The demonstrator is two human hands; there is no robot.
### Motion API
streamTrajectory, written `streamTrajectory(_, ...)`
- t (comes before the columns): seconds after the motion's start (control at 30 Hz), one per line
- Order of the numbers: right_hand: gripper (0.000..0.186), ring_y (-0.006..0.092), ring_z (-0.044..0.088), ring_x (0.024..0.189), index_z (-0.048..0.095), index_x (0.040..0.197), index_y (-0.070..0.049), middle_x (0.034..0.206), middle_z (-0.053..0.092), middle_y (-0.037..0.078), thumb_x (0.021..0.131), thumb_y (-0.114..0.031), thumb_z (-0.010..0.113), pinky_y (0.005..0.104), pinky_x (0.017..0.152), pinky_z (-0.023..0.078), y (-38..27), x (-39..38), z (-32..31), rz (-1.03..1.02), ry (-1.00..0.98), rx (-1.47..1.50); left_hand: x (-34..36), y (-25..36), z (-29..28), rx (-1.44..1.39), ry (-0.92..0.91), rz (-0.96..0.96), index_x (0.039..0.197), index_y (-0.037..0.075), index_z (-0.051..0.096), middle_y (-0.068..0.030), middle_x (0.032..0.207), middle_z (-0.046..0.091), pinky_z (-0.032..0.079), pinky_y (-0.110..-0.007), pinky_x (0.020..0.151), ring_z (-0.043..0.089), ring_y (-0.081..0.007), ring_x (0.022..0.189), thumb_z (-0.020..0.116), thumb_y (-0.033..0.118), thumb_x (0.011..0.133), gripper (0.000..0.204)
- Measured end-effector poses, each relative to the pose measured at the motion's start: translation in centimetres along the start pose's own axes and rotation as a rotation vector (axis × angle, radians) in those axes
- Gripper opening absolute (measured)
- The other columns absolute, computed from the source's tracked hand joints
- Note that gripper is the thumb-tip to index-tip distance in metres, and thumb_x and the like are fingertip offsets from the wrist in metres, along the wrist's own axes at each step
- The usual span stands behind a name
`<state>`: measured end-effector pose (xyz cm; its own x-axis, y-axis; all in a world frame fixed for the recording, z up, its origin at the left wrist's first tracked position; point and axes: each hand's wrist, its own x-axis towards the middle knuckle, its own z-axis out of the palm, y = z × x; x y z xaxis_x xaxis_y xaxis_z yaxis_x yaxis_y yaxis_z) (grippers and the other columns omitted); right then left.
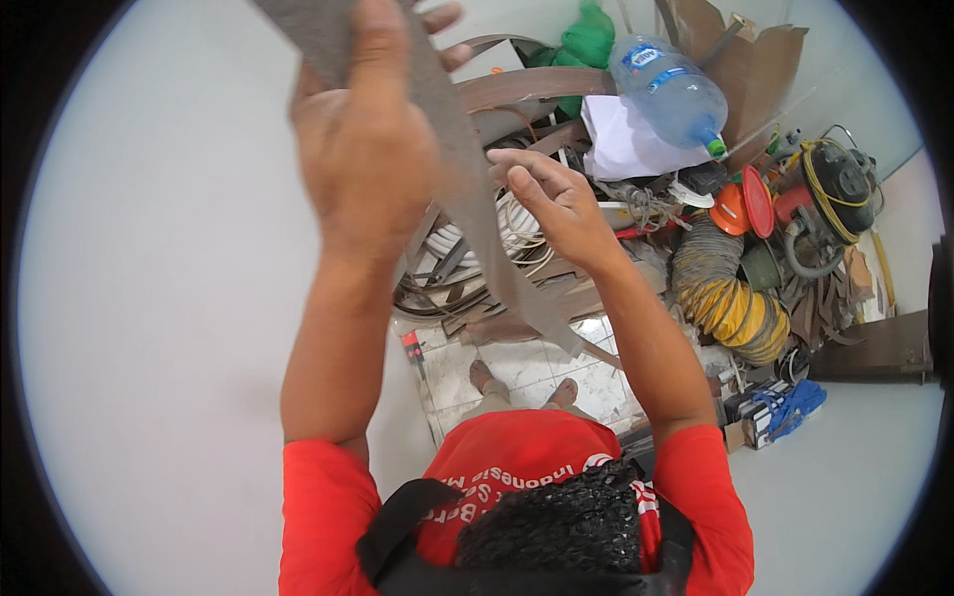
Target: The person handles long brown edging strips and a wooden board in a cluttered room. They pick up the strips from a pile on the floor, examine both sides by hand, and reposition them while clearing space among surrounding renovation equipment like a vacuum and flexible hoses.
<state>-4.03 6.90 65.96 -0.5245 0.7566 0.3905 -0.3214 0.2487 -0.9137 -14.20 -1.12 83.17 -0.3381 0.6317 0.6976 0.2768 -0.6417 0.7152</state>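
A long, flexible grey-brown strip [464, 194] runs from the top edge of the view down past its middle, its lower part bending and hanging loose. My left hand [370, 159] is raised and closed on the strip's wide upper part. Its thumb lies on the near face, and fingertips show beyond the far edge. To the right of the strip, my right hand [561, 207] is held up with its fingers stretched out and nothing in it. I see a small gap between that hand and the strip.
A pale wall [159, 298] fills the left. Ahead lie coiled white hose [512, 223], a large water bottle [671, 89] and white paper [611, 129]. To the right are a yellow-grey duct [730, 298], an orange helmet [728, 209] and a vacuum cleaner [835, 189]. A red-handled tool [411, 346] lies near my feet.
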Motion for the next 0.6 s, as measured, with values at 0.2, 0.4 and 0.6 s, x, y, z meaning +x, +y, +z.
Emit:
streamTrajectory(0.2,0.052,0.014,0.06,0.105,0.059,0.134,-0.002,0.119,0.066,0.007,0.102,-0.043,0.055,0.0308,0.092,0.047,5.0,-5.4,-6.8,0.185,0.181,-0.097,2.5,1.8,-1.6,0.177,-0.026,0.151,0.147,-0.003,0.032,-0.0251,0.14,0.051,0.049,-0.049,0.101,0.054,-0.0366,0.124,0.035,0.035,0.106,0.056)
streamTrajectory(0.4,0.054,0.0192,0.059,0.117,0.063,0.126,0.003,0.126,0.065,0.012,0.097,-0.043,0.063,0.0324,0.103,0.042,13.6,-16.1,-9.6,0.538,0.338,-0.113,5.7,4.7,-3.9,0.094,-0.031,0.022,0.148,-0.004,0.025,-0.0285,0.143,0.047,0.044,-0.052,0.111,0.049,-0.0437,0.131,0.026,0.033,0.107,0.055)
streamTrajectory(0.6,0.066,0.0177,0.064,0.101,0.061,0.129,-0.001,0.117,0.067,0.013,0.093,-0.056,0.062,0.0336,0.08,0.051,18.2,-22.7,-5.0,0.884,0.246,0.18,7.7,7.0,-3.1,0.125,0.156,-0.015,0.15,-0.004,0.021,-0.0265,0.15,0.04,0.035,-0.052,0.118,0.043,-0.045,0.136,0.014,0.03,0.108,0.054)
